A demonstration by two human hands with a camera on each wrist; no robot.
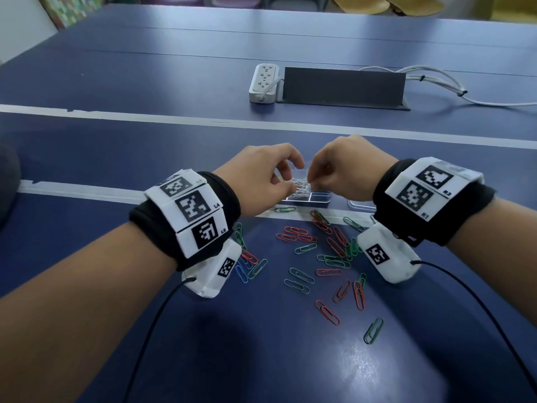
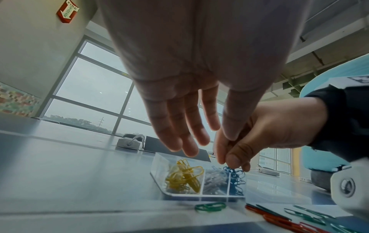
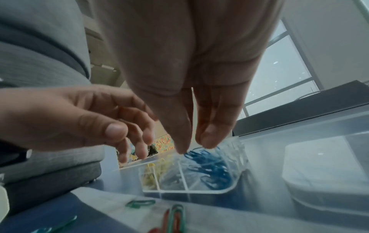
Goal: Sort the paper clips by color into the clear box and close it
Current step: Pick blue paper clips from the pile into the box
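The clear box (image 1: pixel 308 202) (image 2: pixel 199 196) (image 3: pixel 189 191) stands open on the white line, with yellow clips (image 2: pixel 183 175), white clips (image 2: pixel 214 178) and blue clips (image 2: pixel 236 179) (image 3: pixel 211 167) in separate compartments. My right hand (image 1: pixel 312 181) (image 2: pixel 229 159) (image 3: pixel 191 146) reaches down over the blue compartment, thumb and finger pinching the top of a blue clip. My left hand (image 1: pixel 290 181) (image 2: pixel 201 138) (image 3: pixel 127 141) hovers over the box's left side, fingers relaxed and holding nothing. Red clips (image 1: pixel 296 231), green clips (image 1: pixel 373 330) and a blue clip (image 1: pixel 241 271) lie loose on the table below my wrists.
The clear lid (image 1: pixel 360 205) (image 3: pixel 319 173) lies just right of the box. A white power strip (image 1: pixel 263 82), a dark upright panel (image 1: pixel 343 85) and white cables (image 1: pixel 465 94) sit farther back on the blue table (image 1: pixel 116 141).
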